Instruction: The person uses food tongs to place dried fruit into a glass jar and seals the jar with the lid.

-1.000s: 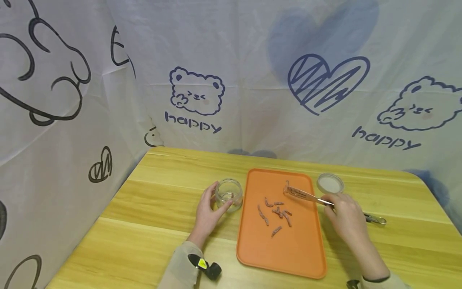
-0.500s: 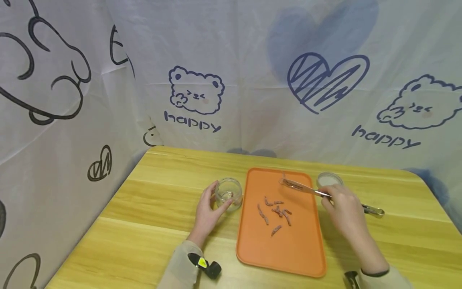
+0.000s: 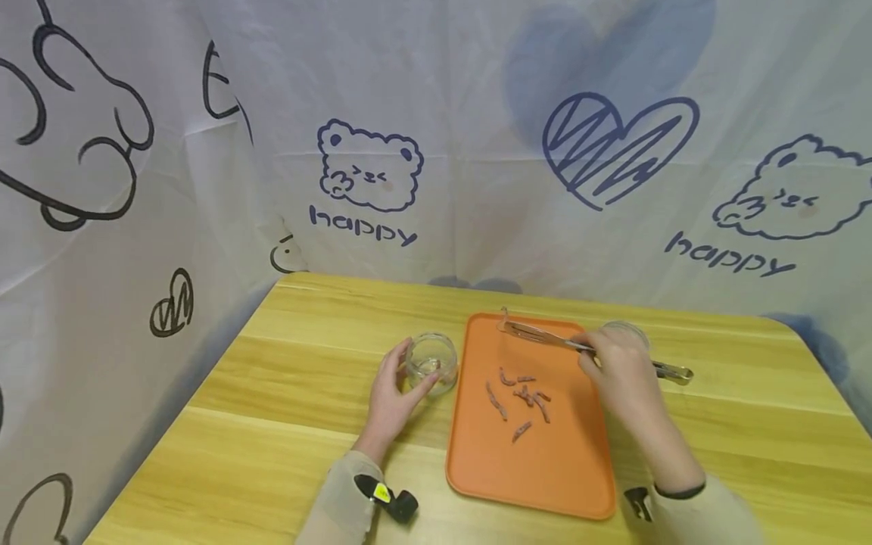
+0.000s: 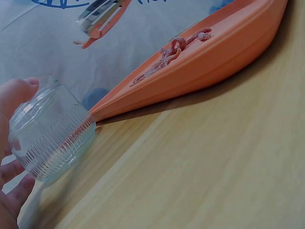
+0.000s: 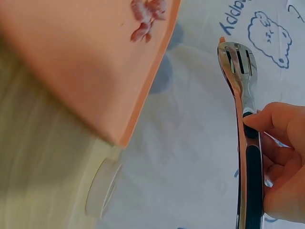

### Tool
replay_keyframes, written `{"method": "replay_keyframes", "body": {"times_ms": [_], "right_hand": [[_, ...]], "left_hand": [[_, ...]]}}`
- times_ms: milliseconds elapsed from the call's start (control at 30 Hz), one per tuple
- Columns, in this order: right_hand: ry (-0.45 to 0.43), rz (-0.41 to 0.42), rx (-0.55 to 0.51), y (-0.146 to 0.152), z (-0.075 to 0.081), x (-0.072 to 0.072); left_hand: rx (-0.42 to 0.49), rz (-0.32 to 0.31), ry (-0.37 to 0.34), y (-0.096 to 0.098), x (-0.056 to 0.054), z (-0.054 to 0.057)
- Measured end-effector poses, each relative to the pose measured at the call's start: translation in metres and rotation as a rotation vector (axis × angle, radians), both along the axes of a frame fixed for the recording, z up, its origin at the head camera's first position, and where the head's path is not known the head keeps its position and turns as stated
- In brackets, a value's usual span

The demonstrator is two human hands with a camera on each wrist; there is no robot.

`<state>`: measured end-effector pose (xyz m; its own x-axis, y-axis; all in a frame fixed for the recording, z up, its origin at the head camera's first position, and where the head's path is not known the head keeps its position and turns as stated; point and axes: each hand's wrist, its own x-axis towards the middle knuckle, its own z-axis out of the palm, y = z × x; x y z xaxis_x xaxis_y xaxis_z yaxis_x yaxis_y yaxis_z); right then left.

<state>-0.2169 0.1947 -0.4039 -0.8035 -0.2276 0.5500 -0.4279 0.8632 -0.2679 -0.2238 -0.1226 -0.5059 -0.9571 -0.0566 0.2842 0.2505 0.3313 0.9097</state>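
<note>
My left hand (image 3: 393,393) holds a clear glass jar (image 3: 432,354) upright on the table, thumb and fingers round its sides. In the left wrist view the jar's ribbed wall (image 4: 59,138) shows, with a little something at its bottom. My right hand (image 3: 623,375) grips metal tongs (image 5: 241,76) with black handles. Their slotted tips pinch a thin reddish-brown strip (image 3: 504,318), raised over the far left corner of the orange tray (image 3: 538,477). Several similar wrinkled strips (image 3: 524,395) lie on the middle of the tray, between the two hands.
A round lid (image 5: 102,186) lies on the wooden table (image 3: 306,356) beyond the tray's right side, partly hidden by my right hand in the head view. A white printed cloth (image 3: 477,212) hangs behind the table and along its left.
My right hand has carried the tongs and the strip leftward and somewhat away from me over the tray, towards the jar. My left hand and the jar have stayed in place.
</note>
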Motion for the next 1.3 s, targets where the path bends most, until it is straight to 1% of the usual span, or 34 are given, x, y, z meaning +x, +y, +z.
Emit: {"method": "replay_keyframes", "body": {"times_ms": [167,267,667,933,1067,1300], "right_hand": [[-0.078,-0.009,0.007,-0.014,0.004,-0.002],[-0.093,0.002,0.007,-0.021,0.006,-0.003],[-0.055,0.064,-0.008,-0.048,0.007,-0.006],[-0.020,0.136,0.000,-0.066,0.005,-0.004],[-0.005,0.155,0.019,-0.073,0.003,-0.003],[-0.035,0.171,0.021,-0.080,0.002,0.001]], "left_hand": [[0.011,-0.005,0.017,0.001,-0.001,0.001],[0.015,-0.009,0.020,0.001,-0.002,0.001],[-0.008,-0.005,0.020,0.000,-0.003,0.001],[0.013,-0.006,0.001,0.000,-0.002,0.001],[0.020,-0.003,-0.003,0.000,-0.002,0.001],[0.016,-0.005,-0.003,0.001,-0.003,0.001]]}}
